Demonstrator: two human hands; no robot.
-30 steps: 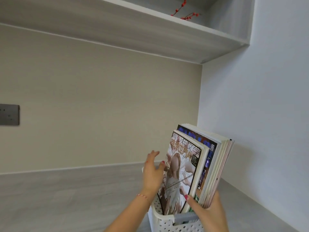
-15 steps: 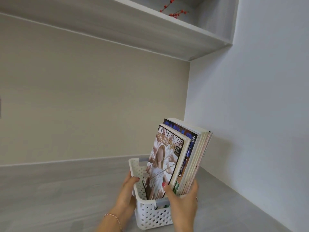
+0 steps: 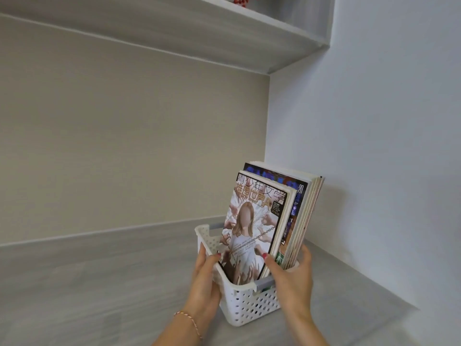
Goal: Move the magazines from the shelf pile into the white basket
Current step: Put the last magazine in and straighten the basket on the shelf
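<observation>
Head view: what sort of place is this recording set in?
Probably a home storage or desk nook. A grey wood-grain counter runs into a corner under a matching upper shelf with red berry sprigs, and a white basket of magazines stands on it.

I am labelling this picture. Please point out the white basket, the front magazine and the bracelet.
white basket (image 3: 249, 305), head view, on its perforated near wall.
front magazine (image 3: 252, 228), head view, on the cover's middle.
bracelet (image 3: 188, 319), head view, on the cord across the left wrist.

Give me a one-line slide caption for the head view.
Both hands, left and right, grip a white basket of upright magazines on a grey counter.
</observation>
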